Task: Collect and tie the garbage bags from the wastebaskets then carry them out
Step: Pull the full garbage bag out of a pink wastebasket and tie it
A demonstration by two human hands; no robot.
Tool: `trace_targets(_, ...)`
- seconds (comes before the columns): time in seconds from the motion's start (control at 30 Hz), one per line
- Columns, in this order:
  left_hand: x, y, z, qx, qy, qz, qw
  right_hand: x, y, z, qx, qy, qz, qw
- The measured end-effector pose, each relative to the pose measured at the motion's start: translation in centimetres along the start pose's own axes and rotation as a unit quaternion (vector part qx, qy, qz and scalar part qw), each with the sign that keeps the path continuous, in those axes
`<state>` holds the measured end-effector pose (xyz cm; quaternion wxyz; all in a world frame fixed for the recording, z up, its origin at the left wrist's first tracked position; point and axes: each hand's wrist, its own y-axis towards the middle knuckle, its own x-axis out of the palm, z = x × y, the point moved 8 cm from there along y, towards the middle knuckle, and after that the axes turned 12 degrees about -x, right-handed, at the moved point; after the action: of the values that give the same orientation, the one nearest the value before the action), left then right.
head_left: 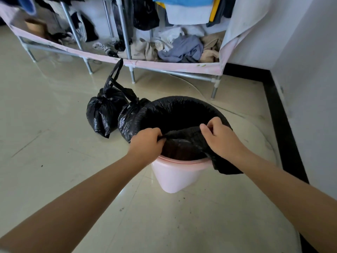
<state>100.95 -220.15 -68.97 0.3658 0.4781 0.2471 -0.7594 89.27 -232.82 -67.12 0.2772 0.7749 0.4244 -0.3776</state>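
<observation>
A pink wastebasket (173, 178) stands on the tiled floor with a black garbage bag liner (175, 110) stretched over its far rim. My left hand (145, 142) and my right hand (221, 138) both grip the liner's near edge, which is pulled off the near rim and bunched between them. A flap of the liner hangs over the basket's right side. Two tied black garbage bags lie just left of the basket: one (102, 112) with long knotted handles sticking up, the other (127, 115) against the basket. What the liner holds is too dark to see.
A metal-framed wardrobe rack (131, 63) with a pink fabric cover stands behind, with clothes piled on its bottom shelf (182, 48) and more hanging above. A white wall with a black baseboard (284, 125) runs along the right. A thin cable (193, 86) curves across the floor.
</observation>
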Motion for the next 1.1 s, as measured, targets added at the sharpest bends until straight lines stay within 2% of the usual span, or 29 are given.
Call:
trace_targets(0.07,-0.9,0.2,-0.4,-0.027,0.005,0.035,0.999,0.4,-0.6,-0.9,-0.039,-0.103,-0.087,0.99)
trace_targets(0.13,-1.4,0.4,-0.4,-0.031,0.009,0.049,0.998,0.6,-1.1,-0.8,-0.074,-0.276,-0.145,0.947)
trace_targets(0.2,-1.9,0.7,-0.4,-0.031,0.026,0.05,0.998,-0.6,-0.8,-0.4,-0.082,-0.343,-0.117,0.928)
trace_targets(0.3,-2.3,1.3,-0.6,-0.042,0.016,0.004,0.999,-3.7,0.9,1.4,-0.036,-0.356,-0.058,0.932)
trace_targets(0.4,-1.4,0.6,0.0,-0.014,-0.012,-0.082,0.996,-4.9,2.6,3.7,0.035,-0.324,-0.103,0.94)
trace_targets(0.47,-0.1,-0.1,0.3,0.018,0.092,-0.112,0.989,-4.7,3.3,4.9,0.073,-0.232,-0.142,0.96)
trace_targets(0.53,0.4,0.1,-0.2,0.034,0.202,-0.079,0.976,-4.3,3.5,5.4,0.111,-0.138,-0.187,0.966)
trace_targets(0.57,0.1,0.5,-0.4,0.028,0.222,-0.051,0.973,-4.3,3.5,5.4,0.116,-0.125,-0.216,0.961)
trace_targets(0.67,-1.8,2.4,-1.3,-0.01,0.232,0.015,0.973,-4.9,3.7,5.1,0.086,-0.206,-0.325,0.919)
trace_targets(0.8,-2.9,5.5,-5.0,-0.124,0.221,-0.009,0.967,-7.1,4.1,6.4,0.131,-0.274,-0.407,0.862)
trace_targets(0.87,-3.0,6.9,-6.3,-0.156,0.133,-0.025,0.978,-8.2,4.5,6.9,0.145,-0.295,-0.391,0.86)
trace_targets(0.97,-3.9,7.8,-5.8,-0.174,-0.062,-0.018,0.983,-9.0,5.8,7.0,0.131,-0.275,-0.335,0.892)
trace_targets(1.1,-5.3,8.4,-1.6,-0.086,-0.113,-0.006,0.99,-11.2,7.4,6.0,0.137,-0.279,-0.204,0.928)
